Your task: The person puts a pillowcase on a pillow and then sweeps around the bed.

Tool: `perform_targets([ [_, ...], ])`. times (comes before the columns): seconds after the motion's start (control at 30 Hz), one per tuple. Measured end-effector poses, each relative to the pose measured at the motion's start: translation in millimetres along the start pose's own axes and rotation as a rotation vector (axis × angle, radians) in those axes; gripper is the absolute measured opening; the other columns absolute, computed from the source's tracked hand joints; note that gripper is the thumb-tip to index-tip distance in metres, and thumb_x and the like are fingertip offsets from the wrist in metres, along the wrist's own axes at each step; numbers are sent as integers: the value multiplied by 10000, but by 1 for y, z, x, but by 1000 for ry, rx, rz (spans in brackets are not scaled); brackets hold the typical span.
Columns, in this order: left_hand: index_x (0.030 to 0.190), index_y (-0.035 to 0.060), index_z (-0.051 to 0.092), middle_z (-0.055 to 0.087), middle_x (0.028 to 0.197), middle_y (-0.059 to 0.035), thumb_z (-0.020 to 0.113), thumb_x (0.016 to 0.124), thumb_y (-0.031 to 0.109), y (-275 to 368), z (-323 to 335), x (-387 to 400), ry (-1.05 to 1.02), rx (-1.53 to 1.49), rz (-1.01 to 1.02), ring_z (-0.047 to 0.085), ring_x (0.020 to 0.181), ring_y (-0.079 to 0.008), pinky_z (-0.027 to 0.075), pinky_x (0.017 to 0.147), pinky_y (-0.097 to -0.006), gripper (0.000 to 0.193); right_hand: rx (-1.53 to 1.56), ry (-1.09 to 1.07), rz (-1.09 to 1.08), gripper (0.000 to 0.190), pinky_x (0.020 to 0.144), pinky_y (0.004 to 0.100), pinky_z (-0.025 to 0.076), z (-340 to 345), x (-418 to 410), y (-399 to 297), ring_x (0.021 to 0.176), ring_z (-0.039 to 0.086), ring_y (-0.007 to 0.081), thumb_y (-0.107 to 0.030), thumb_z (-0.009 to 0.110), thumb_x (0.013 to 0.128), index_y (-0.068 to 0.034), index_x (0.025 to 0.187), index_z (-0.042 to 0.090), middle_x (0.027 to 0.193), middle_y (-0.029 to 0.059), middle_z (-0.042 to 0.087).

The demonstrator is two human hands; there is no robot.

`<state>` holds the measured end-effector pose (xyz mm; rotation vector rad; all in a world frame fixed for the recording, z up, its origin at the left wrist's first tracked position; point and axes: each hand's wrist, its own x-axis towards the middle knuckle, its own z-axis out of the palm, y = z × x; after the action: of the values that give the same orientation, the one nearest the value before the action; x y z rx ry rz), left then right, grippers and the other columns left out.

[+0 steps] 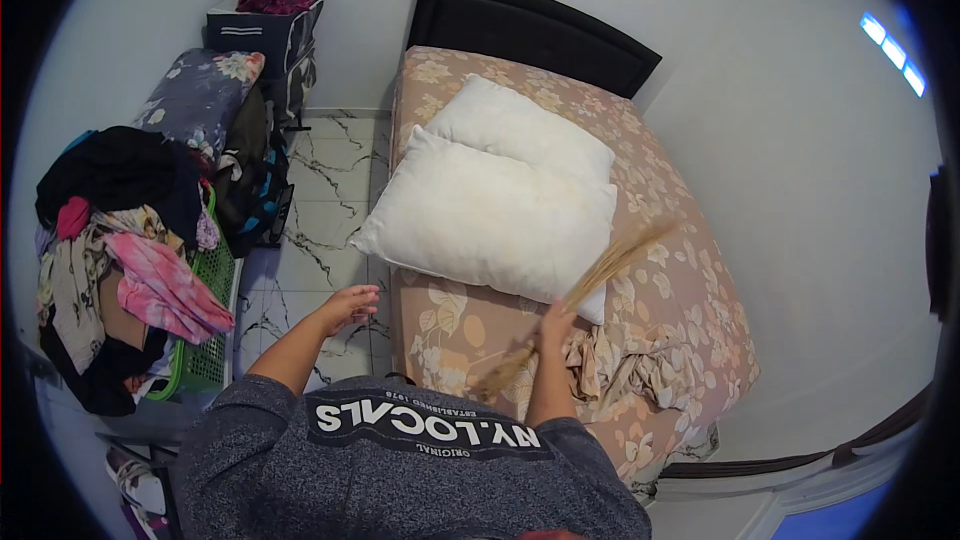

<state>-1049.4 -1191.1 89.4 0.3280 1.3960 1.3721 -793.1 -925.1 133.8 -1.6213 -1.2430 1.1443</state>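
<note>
My right hand (556, 324) is closed around the middle of a straw hand broom (611, 262), whose bristles slant up and to the right over the bed, slightly blurred. My left hand (355, 308) is beside the bed's left edge, over the tiled floor, empty with its fingers a little apart. Two white pillows (495, 210) lie overlapping on the floral fitted sheet (450, 315) of the bed. A crumpled floral cloth (637, 367) rests on the mattress, just right of my right forearm.
A black headboard (525, 30) stands at the bed's far end. Left of the marble-patterned floor (322, 165), a green plastic basket (214, 345) is heaped with clothes (165, 285). Behind it are a dark floral pillow (195, 97) and a fabric storage box (255, 34). A wall borders the bed's right side.
</note>
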Motion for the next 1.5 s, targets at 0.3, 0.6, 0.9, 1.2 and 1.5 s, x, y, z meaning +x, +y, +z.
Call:
perform_targets([
  [0.3, 1096, 109, 465, 518, 974, 3, 498, 811, 218, -3, -16, -11, 131, -92, 138, 502, 832, -88, 384, 688, -224, 307, -763, -499, -651, 348, 691, 416, 424, -6, 13, 43, 790, 542, 375, -88, 503, 677, -20, 1012, 438, 858, 234, 553],
  [0.6, 1064, 111, 474, 523, 982, -3, 495, 810, 210, -6, -27, -22, 193, -226, 168, 515, 823, -103, 396, 702, -239, 273, -960, -417, -535, 242, 480, 361, 438, 6, 53, 92, 527, 543, 255, -59, 484, 644, 24, 872, 490, 655, 161, 553],
  [0.9, 1054, 110, 471, 545, 954, -5, 491, 807, 181, 5, -53, -55, 285, -298, 265, 519, 807, -97, 406, 668, -214, 258, -779, -294, -796, 209, 619, 438, 424, -41, -17, 17, 729, 545, 378, -89, 467, 694, -6, 886, 464, 756, 231, 553],
  [1.2, 1041, 105, 476, 540, 944, 0, 507, 791, 195, -13, -69, -49, 327, -441, 291, 510, 799, -101, 377, 668, -227, 268, -1025, -685, -513, 239, 683, 420, 433, 19, -84, 24, 766, 562, 364, -47, 453, 659, 17, 873, 539, 749, 229, 571],
  [1.5, 1021, 106, 471, 547, 892, -5, 498, 793, 160, 12, -61, -26, 260, -455, 322, 531, 750, -107, 415, 632, -220, 236, -292, -61, -226, 109, 424, 387, 409, -40, 41, -10, 503, 537, 247, -50, 456, 654, -12, 756, 458, 603, 143, 520],
])
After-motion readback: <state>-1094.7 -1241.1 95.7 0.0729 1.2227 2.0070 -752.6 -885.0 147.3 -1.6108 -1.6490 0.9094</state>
